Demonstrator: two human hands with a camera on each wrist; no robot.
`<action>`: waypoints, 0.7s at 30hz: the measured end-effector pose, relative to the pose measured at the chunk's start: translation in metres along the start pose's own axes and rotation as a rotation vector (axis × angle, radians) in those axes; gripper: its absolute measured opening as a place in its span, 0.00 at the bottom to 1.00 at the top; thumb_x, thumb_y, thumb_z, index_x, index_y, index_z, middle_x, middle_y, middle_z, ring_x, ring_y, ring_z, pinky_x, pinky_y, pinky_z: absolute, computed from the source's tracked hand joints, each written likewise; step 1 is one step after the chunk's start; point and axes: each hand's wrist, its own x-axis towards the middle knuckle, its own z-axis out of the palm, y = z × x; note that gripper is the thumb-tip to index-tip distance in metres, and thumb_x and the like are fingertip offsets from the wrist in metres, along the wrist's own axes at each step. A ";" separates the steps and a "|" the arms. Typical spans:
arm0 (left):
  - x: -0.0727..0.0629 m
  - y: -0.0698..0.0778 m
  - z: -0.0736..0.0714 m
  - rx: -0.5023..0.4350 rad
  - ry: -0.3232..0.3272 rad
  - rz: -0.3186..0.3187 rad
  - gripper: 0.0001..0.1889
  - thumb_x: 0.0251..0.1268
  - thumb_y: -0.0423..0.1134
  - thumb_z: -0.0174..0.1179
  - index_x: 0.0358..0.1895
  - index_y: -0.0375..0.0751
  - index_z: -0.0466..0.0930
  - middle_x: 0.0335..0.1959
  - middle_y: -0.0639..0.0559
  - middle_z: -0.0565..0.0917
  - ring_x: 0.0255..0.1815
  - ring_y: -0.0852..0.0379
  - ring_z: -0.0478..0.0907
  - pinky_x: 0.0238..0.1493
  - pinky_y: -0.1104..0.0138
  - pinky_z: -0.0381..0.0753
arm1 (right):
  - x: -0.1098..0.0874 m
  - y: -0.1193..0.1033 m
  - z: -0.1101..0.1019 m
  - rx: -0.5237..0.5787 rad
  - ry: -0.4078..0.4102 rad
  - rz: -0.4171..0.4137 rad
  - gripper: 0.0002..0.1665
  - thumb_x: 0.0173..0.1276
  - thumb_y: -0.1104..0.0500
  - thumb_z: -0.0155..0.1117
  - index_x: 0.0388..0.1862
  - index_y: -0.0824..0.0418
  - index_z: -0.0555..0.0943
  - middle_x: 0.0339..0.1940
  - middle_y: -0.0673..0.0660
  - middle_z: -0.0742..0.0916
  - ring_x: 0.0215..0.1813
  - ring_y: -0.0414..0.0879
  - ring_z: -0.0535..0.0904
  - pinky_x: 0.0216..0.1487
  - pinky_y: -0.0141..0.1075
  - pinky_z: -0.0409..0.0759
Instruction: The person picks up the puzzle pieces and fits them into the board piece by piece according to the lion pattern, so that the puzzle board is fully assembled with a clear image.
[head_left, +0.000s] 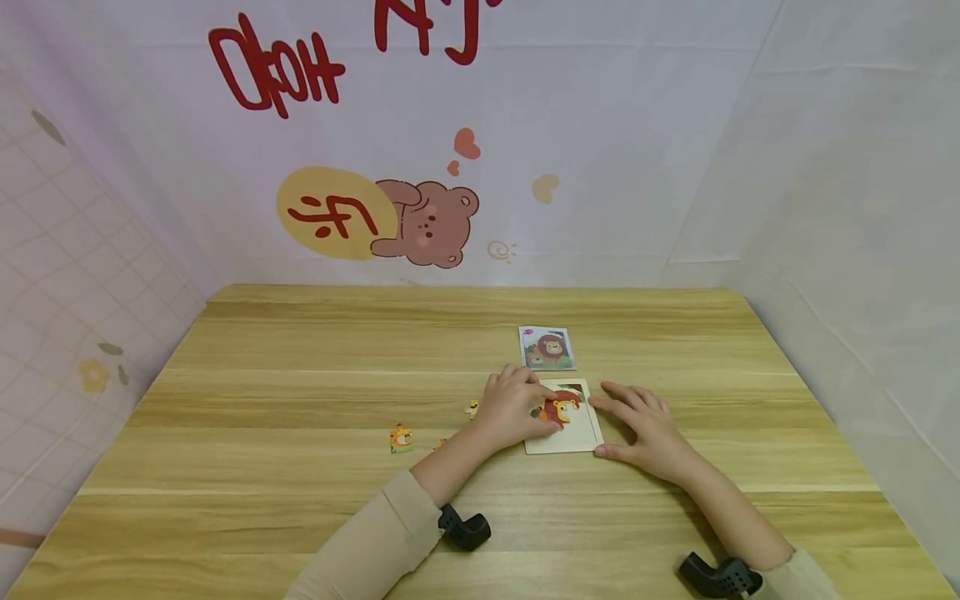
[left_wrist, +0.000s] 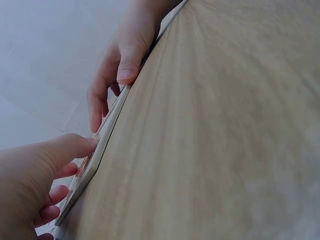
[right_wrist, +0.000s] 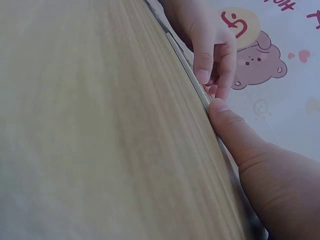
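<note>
A square puzzle board [head_left: 573, 438] lies flat on the table with red and yellow lion puzzle pieces [head_left: 564, 410] in its upper part. From the left, my left hand [head_left: 512, 408] reaches over the board, thumb and index finger pinching a red-brown puzzle piece between them. That hand covers the board's left side. My right hand [head_left: 651, 435] rests at the board's right edge, its thumb at the lower corner and a loosely extended index finger higher up. In the left wrist view, the left thumb [left_wrist: 82, 145] sits low over the board.
Above the board lies a picture card [head_left: 547, 350] showing a lion. Loose puzzle pieces lie to the left: a yellow-green one [head_left: 401, 438], a small one [head_left: 472, 408] beside the left hand, and another [head_left: 439, 444] partly behind the forearm. A printed cloth [head_left: 600, 233] hangs behind the table.
</note>
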 end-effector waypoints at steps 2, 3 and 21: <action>0.000 0.001 0.000 -0.001 -0.001 -0.009 0.25 0.46 0.63 0.69 0.48 0.58 0.86 0.42 0.60 0.74 0.44 0.60 0.64 0.41 0.65 0.61 | 0.000 0.000 0.000 0.003 -0.002 0.002 0.43 0.52 0.39 0.73 0.66 0.52 0.73 0.70 0.61 0.67 0.65 0.62 0.59 0.54 0.61 0.53; 0.000 0.001 0.000 -0.002 0.000 -0.014 0.25 0.46 0.63 0.69 0.48 0.58 0.86 0.42 0.60 0.74 0.44 0.60 0.64 0.41 0.64 0.61 | 0.000 0.000 0.000 0.006 -0.002 0.002 0.43 0.52 0.40 0.73 0.66 0.52 0.73 0.70 0.61 0.67 0.65 0.62 0.59 0.54 0.61 0.52; -0.004 0.008 0.000 -0.046 0.017 -0.067 0.22 0.47 0.59 0.71 0.47 0.56 0.87 0.36 0.60 0.70 0.41 0.59 0.61 0.41 0.64 0.59 | -0.001 0.000 0.000 0.013 -0.003 0.004 0.43 0.53 0.39 0.73 0.67 0.51 0.73 0.71 0.61 0.67 0.65 0.62 0.58 0.55 0.62 0.52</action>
